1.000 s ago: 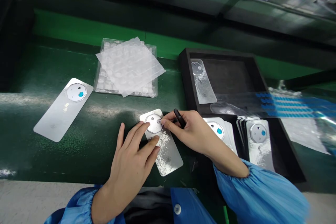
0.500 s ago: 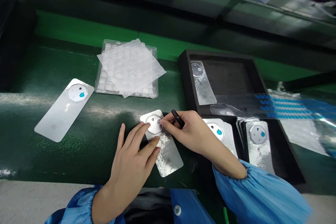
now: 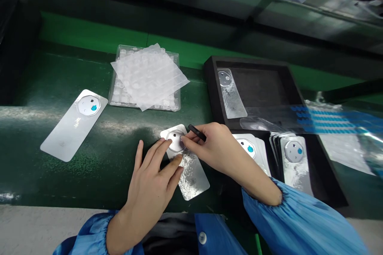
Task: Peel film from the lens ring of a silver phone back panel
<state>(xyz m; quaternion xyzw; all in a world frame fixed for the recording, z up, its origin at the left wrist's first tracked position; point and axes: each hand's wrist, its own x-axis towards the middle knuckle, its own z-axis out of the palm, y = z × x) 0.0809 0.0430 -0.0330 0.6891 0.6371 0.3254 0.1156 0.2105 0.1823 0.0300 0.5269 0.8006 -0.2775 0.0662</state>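
A shiny silver plate (image 3: 194, 177), shaped like a phone back cover with a round camera area, lies tilted on the green bench in front of me. My left hand (image 3: 154, 181) rests at its left side, fingers spread, the fingertips touching the plate beside and below the circle. Tucked in my right hand (image 3: 214, 143) is a slim black pen-like tool (image 3: 196, 132), pointing up and left. That hand's thumb and index fingertip are pinched at the right edge of the circle; anything between them is too small to make out.
A similar plate (image 3: 67, 135) with a blue dot lies left. Translucent sheets (image 3: 149, 75) cover a clear plastic tray (image 3: 115, 97). At right, a black foam box (image 3: 214, 99) holds one plate (image 3: 233, 99); below it stand stacked plates (image 3: 297, 171). Clear film with blue strips (image 3: 329, 123) lies across.
The black tool has swung left and lies flatter in my right hand, whose fingertips have shifted slightly left. My left hand and the plate have hardly moved.
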